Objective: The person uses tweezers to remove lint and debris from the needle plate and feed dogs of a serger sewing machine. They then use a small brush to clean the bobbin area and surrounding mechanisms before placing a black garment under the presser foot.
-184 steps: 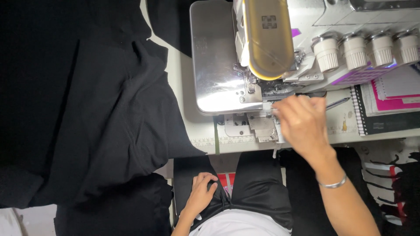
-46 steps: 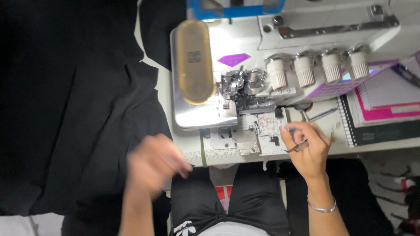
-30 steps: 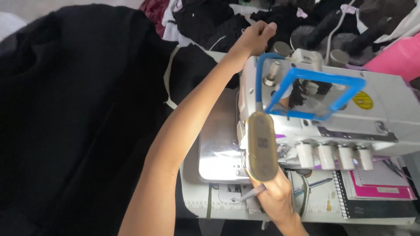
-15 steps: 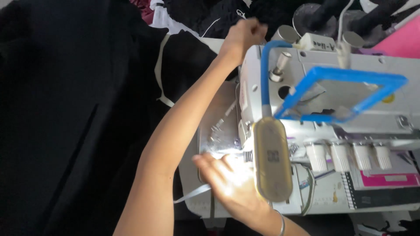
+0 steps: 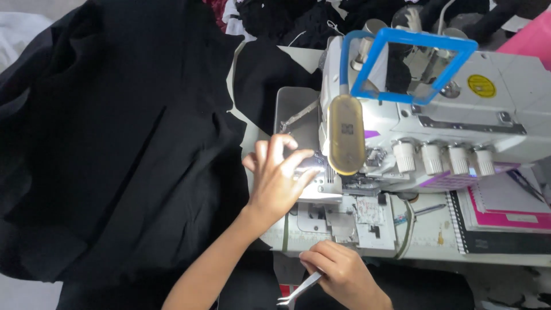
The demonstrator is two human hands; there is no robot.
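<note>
My left hand (image 5: 278, 175) rests with spread fingers on the lit metal bed (image 5: 290, 109) of a white overlock sewing machine (image 5: 459, 120), just left of its presser foot area (image 5: 361, 183), and holds nothing. My right hand (image 5: 341, 272) is at the table's front edge, closed on metal tweezers (image 5: 298, 293) that point down and to the left. A large black garment (image 5: 115, 149) lies spread to the left of the machine, touching my left forearm.
A blue-framed holder (image 5: 413, 37) stands on top of the machine, with a row of white tension knobs (image 5: 442, 158) below it. A spiral notebook with pink sheets (image 5: 505, 215) lies at the right. Dark clothes (image 5: 287, 20) are piled behind the machine.
My left hand has come back from behind the machine to its bed. My right hand has dropped from the bed to the table's front edge with the tweezers.
</note>
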